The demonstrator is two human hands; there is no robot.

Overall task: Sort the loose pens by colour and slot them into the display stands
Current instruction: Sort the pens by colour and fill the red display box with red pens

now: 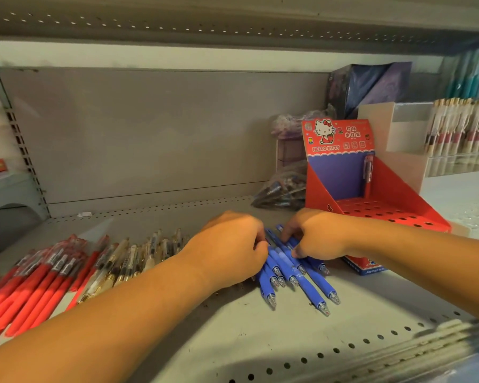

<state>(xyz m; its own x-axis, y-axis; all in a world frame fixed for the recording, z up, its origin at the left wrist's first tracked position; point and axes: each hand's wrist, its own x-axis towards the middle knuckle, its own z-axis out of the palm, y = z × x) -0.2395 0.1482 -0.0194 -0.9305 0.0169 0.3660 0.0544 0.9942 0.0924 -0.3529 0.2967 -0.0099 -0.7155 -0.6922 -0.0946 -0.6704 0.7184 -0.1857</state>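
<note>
Blue pens (293, 269) lie bunched between both hands' curled grip.

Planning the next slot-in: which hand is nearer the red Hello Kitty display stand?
Right. The right hand rests on the blue pens just in front of the red Hello Kitty display stand; the left hand is further left.

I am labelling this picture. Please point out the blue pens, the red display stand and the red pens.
blue pens (302, 275), head view, barrel mid-bundle.
red display stand (382, 214), head view, holed base.
red pens (36, 283), head view, barrels in pile.
</note>
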